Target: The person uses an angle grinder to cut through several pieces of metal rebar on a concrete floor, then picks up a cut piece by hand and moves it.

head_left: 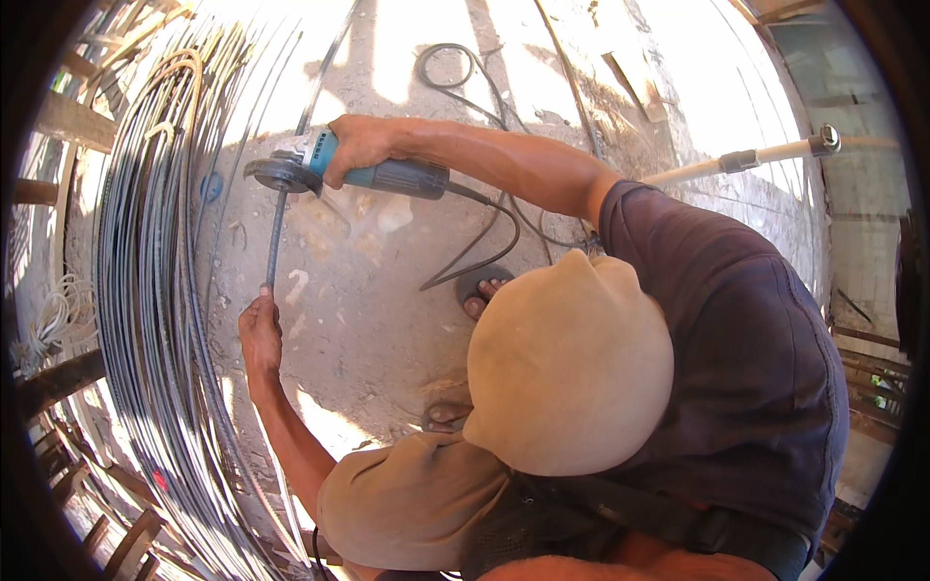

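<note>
In my right hand (358,145) is a teal and black angle grinder (397,178), the fingers wrapped round its front end. The dark round disc and guard (284,172) stand over the upper end of a thin ribbed steel bar (276,237). Whether the disc touches the bar I cannot tell. My left hand (260,334) is closed round the bar's lower part. A second stretch of bar (334,48) shows beyond the grinder; the guard hides whether the two are one. From the grinder's back a black cord (475,197) trails across the ground.
Long bundled steel bars (145,261) lie along the left, beside wooden planks (73,121) and a white coil (60,315). My tan-covered knees (572,358) and sandalled foot (481,295) are close by. A pale pole (775,153) lies at the right; a dark cord loop (446,58) lies ahead.
</note>
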The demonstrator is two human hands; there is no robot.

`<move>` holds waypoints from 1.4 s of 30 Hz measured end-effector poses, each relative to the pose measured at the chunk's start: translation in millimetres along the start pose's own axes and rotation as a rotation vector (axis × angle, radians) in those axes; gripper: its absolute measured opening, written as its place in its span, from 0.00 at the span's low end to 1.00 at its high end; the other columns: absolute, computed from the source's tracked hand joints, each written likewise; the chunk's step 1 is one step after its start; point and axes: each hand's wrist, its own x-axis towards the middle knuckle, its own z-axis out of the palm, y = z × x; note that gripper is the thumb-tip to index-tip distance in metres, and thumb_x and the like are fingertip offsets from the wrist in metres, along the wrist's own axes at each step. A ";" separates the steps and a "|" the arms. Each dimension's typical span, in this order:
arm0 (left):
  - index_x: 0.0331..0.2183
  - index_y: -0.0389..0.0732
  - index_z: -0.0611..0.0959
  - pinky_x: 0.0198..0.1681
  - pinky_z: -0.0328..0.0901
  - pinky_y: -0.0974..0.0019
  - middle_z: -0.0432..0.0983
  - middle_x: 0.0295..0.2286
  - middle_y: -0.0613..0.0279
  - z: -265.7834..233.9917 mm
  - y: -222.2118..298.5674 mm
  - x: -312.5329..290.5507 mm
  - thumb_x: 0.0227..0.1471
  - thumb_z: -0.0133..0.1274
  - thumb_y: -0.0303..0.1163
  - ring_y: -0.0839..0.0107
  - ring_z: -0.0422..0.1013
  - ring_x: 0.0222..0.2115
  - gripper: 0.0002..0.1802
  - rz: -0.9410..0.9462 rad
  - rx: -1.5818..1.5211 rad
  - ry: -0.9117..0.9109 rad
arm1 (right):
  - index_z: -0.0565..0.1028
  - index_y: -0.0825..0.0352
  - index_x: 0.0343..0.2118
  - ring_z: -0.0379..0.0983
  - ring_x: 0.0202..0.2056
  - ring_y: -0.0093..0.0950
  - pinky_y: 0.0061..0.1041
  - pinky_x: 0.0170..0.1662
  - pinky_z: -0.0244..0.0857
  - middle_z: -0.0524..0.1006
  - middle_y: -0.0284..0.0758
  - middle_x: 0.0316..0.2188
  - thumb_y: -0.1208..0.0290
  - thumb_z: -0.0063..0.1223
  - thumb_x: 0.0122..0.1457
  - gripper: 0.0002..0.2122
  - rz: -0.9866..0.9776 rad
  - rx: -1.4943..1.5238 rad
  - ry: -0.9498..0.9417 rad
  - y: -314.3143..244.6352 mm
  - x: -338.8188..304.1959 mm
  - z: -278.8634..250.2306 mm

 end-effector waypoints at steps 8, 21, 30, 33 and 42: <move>0.16 0.50 0.66 0.17 0.46 0.67 0.56 0.14 0.74 4.6 -3.4 3.5 0.65 0.42 0.61 0.80 0.51 0.14 0.32 -0.004 0.030 0.008 | 0.73 0.79 0.48 0.77 0.38 0.42 0.35 0.40 0.72 0.78 0.49 0.38 0.64 0.68 0.36 0.34 -0.006 -0.045 0.024 2.0 -0.6 2.8; 0.16 0.49 0.65 0.17 0.45 0.67 0.54 0.13 0.75 1.5 5.7 1.7 0.65 0.42 0.61 0.80 0.49 0.14 0.33 -0.010 -0.001 -0.017 | 0.73 0.79 0.47 0.76 0.38 0.41 0.35 0.40 0.70 0.78 0.49 0.37 0.63 0.68 0.36 0.34 -0.016 -0.092 0.035 4.4 4.7 4.6; 0.16 0.50 0.65 0.16 0.44 0.67 0.53 0.13 0.75 6.3 -0.1 3.8 0.66 0.42 0.59 0.81 0.49 0.13 0.33 -0.018 -0.027 -0.022 | 0.72 0.77 0.48 0.76 0.42 0.42 0.36 0.44 0.70 0.78 0.50 0.39 0.61 0.68 0.36 0.35 -0.036 -0.154 0.059 3.6 10.1 7.4; 0.16 0.49 0.65 0.16 0.44 0.66 0.53 0.13 0.75 3.5 5.5 -0.7 0.66 0.42 0.59 0.80 0.49 0.13 0.33 -0.028 -0.011 -0.029 | 0.72 0.78 0.48 0.76 0.42 0.43 0.37 0.45 0.70 0.78 0.51 0.39 0.59 0.69 0.36 0.36 -0.041 -0.160 0.047 4.0 13.2 12.7; 0.15 0.48 0.66 0.17 0.46 0.66 0.55 0.13 0.74 3.1 0.4 1.1 0.66 0.41 0.60 0.80 0.50 0.14 0.34 -0.028 -0.022 -0.058 | 0.72 0.81 0.48 0.76 0.42 0.45 0.37 0.46 0.70 0.78 0.54 0.39 0.57 0.71 0.36 0.38 -0.030 -0.188 0.071 -4.8 20.0 18.9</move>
